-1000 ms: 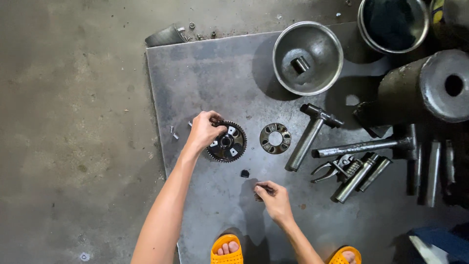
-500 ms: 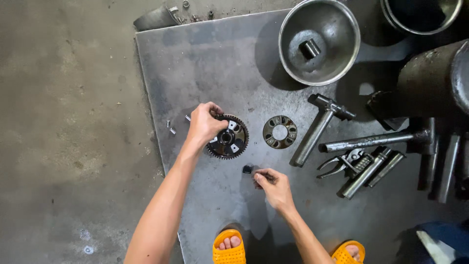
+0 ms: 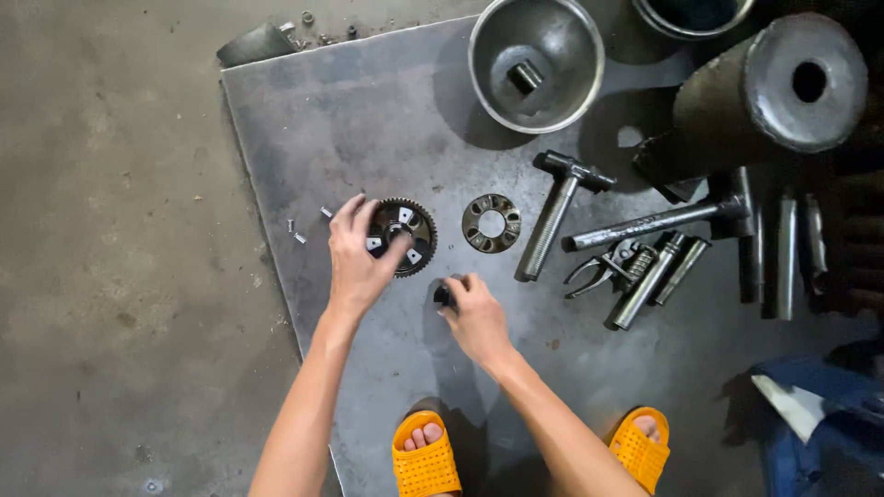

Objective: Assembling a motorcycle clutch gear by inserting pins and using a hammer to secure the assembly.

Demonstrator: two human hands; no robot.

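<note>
The right hand has now closed its grip on what seems a small dark part, while the left hand stays spread open-fingered on the toothed gear.

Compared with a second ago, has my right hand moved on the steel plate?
Yes. The right hand has moved up the plate toward the toothed gear, closing on a small dark part.

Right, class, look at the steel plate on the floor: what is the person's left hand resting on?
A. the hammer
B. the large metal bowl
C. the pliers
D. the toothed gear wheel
D: the left hand lies over the toothed gear wheel, fingers on its rim, while the hammer, pliers and metal bowl lie apart from it to the right.
</note>
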